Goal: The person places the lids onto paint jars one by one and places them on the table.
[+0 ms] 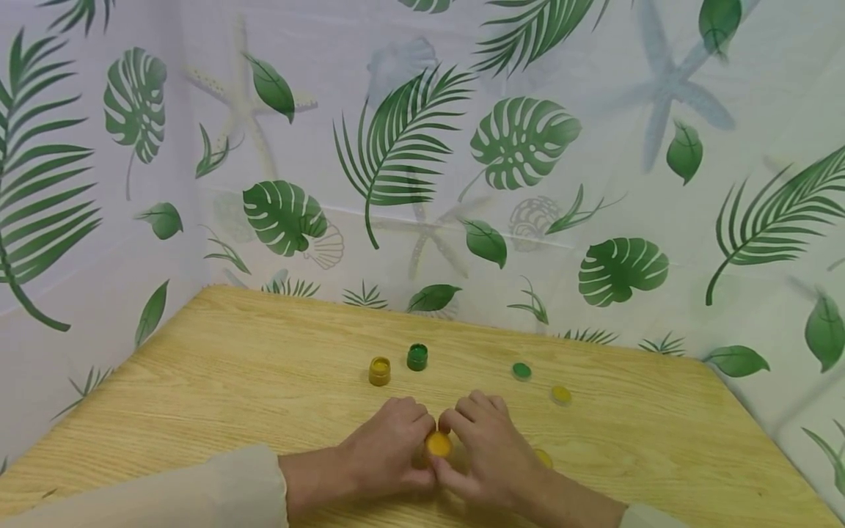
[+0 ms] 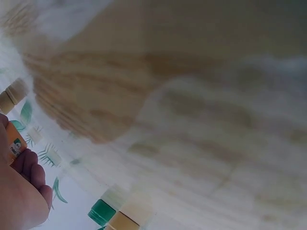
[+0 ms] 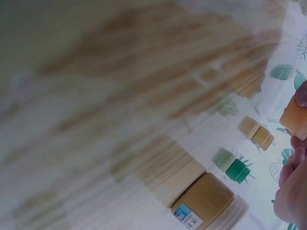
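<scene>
Fingers of both hands are curled in around one small orange jar (image 1: 439, 444), and we see them pinching it from either side. The left hand (image 1: 386, 451) has its thumb low and its knuckles above; the right hand (image 1: 491, 455) mirrors it closely, thumb tip at the jar's near edge. Between them the jar sits near the front of the wooden table (image 1: 251, 367), its orange face turned up to us. From the left wrist we make out a printed label on its side, and from the right wrist a clear rim.

Beyond the left hand we find a yellow jar (image 1: 379, 371) with its top off, and just beside it a green jar (image 1: 417, 357), also uncovered. Over on the right lie a green lid (image 1: 521, 372) and, nearer us, a yellow lid (image 1: 561, 396). Our right-wrist view shows a larger-looking ochre jar (image 3: 204, 201) close to the camera — labelled, with a clear cap.

Pale sleeves (image 1: 224, 484) cover the forearms. Behind the table we see a white cloth (image 1: 436, 44) printed with green leaves, starfish and shells — its folds slightly creased.
</scene>
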Motion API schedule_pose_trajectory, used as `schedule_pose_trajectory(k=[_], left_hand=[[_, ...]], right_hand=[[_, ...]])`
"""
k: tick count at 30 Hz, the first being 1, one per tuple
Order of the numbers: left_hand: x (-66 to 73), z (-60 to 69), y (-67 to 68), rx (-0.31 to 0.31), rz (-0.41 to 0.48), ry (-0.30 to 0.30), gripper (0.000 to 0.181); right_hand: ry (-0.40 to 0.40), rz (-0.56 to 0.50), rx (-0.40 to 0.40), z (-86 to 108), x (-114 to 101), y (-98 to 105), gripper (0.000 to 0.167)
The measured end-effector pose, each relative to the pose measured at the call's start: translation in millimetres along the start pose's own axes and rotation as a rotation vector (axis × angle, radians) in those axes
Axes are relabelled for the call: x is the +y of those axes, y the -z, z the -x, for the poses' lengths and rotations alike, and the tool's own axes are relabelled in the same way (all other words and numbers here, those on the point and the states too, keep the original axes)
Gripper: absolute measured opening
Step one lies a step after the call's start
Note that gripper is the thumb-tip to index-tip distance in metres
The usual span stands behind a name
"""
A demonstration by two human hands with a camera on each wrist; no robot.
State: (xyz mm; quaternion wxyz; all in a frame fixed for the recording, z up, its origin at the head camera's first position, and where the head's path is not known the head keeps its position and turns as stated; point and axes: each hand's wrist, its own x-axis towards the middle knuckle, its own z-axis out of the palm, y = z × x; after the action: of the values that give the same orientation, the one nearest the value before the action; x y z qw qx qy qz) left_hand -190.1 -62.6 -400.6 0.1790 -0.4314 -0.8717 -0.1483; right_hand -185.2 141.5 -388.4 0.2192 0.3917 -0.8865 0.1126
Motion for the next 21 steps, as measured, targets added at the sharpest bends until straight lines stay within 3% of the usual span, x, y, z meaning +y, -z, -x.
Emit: schedule_pose_trajectory(k=[9,17,21], left_hand=[[1.9,-1.3,3.2,-0.035,-0.01,0.003,0.03],[2.0,-3.2,4.0,-0.002,-0.027,-0.045,0.032],[3.3,-4.5,5.4,-0.011,-0.01,-0.064,0.034]], right_hand=[[-0.016,0.007,-0.024,-1.3,0.2,1.6,0.026],[-0.004,0.017,-0.02,-3.8,-0.8,3.9,0.032],[-0.018,0.014,-0.036,-3.9,-1.8,4.6,0.044]])
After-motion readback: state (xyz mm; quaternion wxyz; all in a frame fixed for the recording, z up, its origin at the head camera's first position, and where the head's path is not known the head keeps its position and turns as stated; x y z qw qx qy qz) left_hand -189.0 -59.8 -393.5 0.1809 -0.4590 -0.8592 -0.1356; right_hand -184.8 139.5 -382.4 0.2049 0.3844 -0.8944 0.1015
